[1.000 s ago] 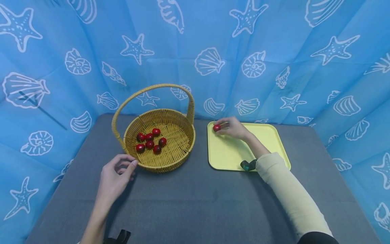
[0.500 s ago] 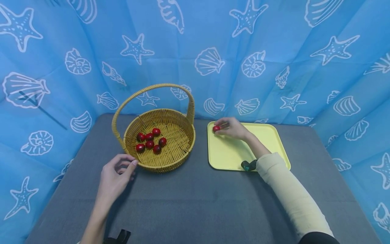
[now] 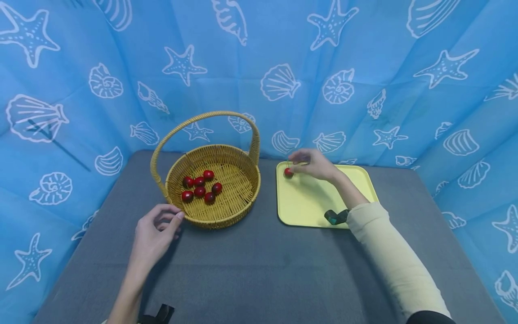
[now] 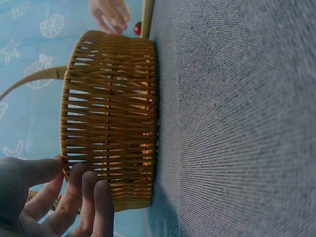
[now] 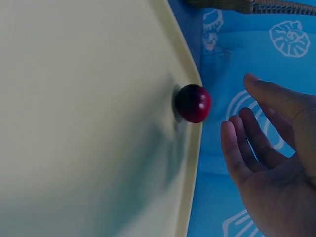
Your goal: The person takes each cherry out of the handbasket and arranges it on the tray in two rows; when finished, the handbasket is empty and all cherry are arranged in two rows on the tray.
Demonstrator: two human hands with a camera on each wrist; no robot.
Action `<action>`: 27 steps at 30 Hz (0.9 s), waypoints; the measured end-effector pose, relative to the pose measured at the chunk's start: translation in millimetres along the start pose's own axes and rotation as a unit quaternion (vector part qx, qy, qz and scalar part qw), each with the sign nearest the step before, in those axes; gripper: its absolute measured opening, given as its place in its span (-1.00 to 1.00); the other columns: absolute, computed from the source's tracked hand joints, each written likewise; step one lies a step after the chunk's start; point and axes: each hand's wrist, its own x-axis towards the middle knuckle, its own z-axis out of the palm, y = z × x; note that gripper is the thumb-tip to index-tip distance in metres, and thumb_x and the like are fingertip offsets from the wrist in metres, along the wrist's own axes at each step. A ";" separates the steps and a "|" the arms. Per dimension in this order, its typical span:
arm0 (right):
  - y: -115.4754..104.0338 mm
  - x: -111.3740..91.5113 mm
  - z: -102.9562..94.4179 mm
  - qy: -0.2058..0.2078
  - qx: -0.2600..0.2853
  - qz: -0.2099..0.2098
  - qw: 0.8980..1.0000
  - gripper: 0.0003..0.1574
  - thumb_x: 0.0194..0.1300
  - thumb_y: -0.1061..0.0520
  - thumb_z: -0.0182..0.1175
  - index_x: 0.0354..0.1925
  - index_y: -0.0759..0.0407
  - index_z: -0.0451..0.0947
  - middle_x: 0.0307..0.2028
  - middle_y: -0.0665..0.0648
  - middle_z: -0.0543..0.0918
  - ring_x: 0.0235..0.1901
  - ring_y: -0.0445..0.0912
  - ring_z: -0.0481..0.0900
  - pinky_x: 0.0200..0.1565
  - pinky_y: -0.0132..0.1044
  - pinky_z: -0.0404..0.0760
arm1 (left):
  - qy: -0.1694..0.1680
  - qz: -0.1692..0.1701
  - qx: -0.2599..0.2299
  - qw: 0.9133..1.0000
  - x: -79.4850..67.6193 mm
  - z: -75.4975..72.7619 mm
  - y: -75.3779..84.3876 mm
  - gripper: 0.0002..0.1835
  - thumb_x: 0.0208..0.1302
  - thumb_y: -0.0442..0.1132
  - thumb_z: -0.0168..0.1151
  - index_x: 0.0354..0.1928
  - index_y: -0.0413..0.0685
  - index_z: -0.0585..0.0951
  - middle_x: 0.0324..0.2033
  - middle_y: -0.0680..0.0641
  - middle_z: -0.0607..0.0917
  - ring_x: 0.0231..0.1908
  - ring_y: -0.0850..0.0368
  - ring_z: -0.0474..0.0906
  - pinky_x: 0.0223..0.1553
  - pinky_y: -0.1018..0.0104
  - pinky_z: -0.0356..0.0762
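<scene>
Head view: left fingers (image 4: 88,201) pinch the basket (image 3: 218,222) rim; right fingers (image 5: 233,153) apart near a cherry (image 5: 193,103).

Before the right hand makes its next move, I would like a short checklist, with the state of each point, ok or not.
1. Basket upright on the table: ok.
2. Left hand at the basket's rim: ok, touching it.
3. Single red fruit on the tray: ok, near the far left corner.
4. Right hand gripping that fruit: not ok, fingers apart from it.
5. Room in the basket: ok, its seven fruits lie towards the left.
6. Fruit's underside sound: cannot tell, hidden.
</scene>
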 end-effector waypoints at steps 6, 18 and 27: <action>-19.6 -2.3 -0.8 0.006 0.012 -0.016 1.000 -0.47 0.45 0.21 0.42 0.30 0.37 0.60 0.28 0.47 0.67 0.32 0.27 0.67 0.40 0.18 0.65 | -0.001 0.000 -0.005 1.000 0.2 0.4 -1.2 -0.72 0.58 -0.12 0.33 0.16 -0.11 0.64 -0.07 -0.29 0.84 -0.28 -0.03 0.82 -0.30 0.26 0.85; -76.3 -8.9 14.5 -0.034 0.075 -0.061 0.995 -0.50 0.40 0.25 0.46 0.26 0.27 0.65 0.09 0.31 0.80 -0.02 -0.04 0.81 -0.18 -0.22 0.84 | 0.000 -0.006 -0.004 1.000 -0.1 0.2 0.4 -0.72 0.59 -0.12 0.33 0.16 -0.10 0.64 -0.06 -0.28 0.84 -0.27 -0.02 0.82 -0.30 0.28 0.84; -108.9 -1.5 39.1 -0.090 0.103 -0.136 0.981 -0.55 0.36 0.36 0.45 0.20 0.35 0.67 0.06 0.32 0.79 0.01 -0.09 0.80 0.18 -0.20 0.83 | -0.004 -0.003 -0.005 1.000 -0.5 -0.8 0.2 -0.71 0.59 -0.10 0.33 0.16 -0.09 0.64 -0.06 -0.29 0.83 -0.28 0.02 0.81 -0.30 0.28 0.84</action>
